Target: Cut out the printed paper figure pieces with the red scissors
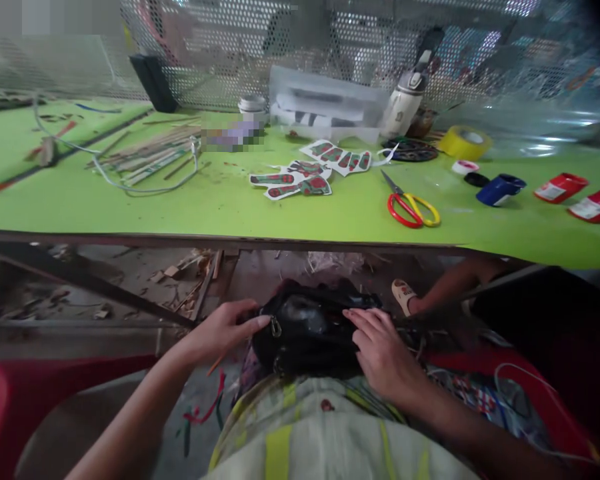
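Note:
A black bag lies on my lap, below the table edge, with a metal clip hanging at its left. My left hand is closed on the bag's left side, its thumb by the clip and the other fingers partly hidden behind. On the bag's right side, my right hand has its fingers curled together with the tips against the black fabric. Whether they pinch a small part of it is hard to make out.
The green table carries scissors, printed paper cutouts, thin wooden sticks, yellow tape, a blue roll, red rolls and a bottle. Another person's foot shows below. Red chairs flank me.

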